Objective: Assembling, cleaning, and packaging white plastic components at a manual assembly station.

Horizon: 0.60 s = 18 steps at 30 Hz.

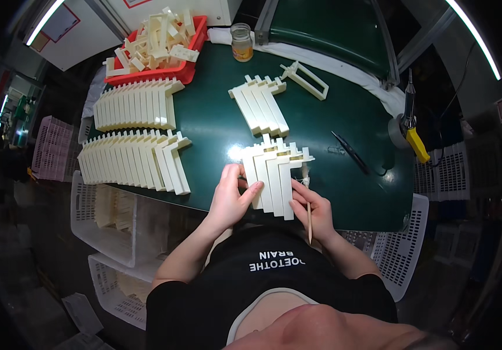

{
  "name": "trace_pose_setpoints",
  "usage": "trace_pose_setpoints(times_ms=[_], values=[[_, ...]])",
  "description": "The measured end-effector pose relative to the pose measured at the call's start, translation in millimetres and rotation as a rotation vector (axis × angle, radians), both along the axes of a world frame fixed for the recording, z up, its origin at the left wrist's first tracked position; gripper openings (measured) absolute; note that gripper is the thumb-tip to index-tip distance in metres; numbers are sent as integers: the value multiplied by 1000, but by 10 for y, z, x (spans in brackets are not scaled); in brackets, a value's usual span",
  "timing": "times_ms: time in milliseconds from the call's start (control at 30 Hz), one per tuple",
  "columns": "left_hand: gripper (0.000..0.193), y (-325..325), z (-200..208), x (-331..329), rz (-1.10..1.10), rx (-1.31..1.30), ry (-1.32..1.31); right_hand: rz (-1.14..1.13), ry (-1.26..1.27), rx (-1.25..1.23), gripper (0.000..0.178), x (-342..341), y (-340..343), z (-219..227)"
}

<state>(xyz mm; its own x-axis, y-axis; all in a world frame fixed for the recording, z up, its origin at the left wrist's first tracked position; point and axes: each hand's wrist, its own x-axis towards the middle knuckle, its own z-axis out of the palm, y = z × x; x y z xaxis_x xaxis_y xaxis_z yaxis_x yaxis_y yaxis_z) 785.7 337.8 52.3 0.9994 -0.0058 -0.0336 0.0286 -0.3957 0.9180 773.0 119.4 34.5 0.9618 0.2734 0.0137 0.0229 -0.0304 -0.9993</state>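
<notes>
A row of several cream L-shaped plastic parts (pixel 275 181) sits between my hands at the near edge of the green table. My left hand (pixel 231 195) is closed against the row's left side, the thumb on its face. My right hand (pixel 316 214) presses against the right end of the row. It also holds a thin wooden-handled brush (pixel 310 224); the handle points toward me, and its pale tip lies beyond the fingers. Another short row of cream parts (pixel 259 106) lies just beyond.
Two long rows of cream parts (pixel 134 108) line the left side, below a heaped red bin (pixel 186 73). A glass jar (pixel 241 44) and a cream frame (pixel 306 80) stand far back. To the right lie black tweezers (pixel 350 153) and a yellow-handled tool (pixel 417 146). White crates (pixel 108 221) flank the table.
</notes>
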Motion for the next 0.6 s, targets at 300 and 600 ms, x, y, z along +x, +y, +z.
trace_pose_setpoints(times_ms=[300, 600], values=[[77, -81, -272, -33, 123, -19, 57, 70, -462, -399, 60, -60, -440, -208], [82, -65, -299, 53, 27, -710, 377, 230, -757, -393, 62, 163, -120, -99]])
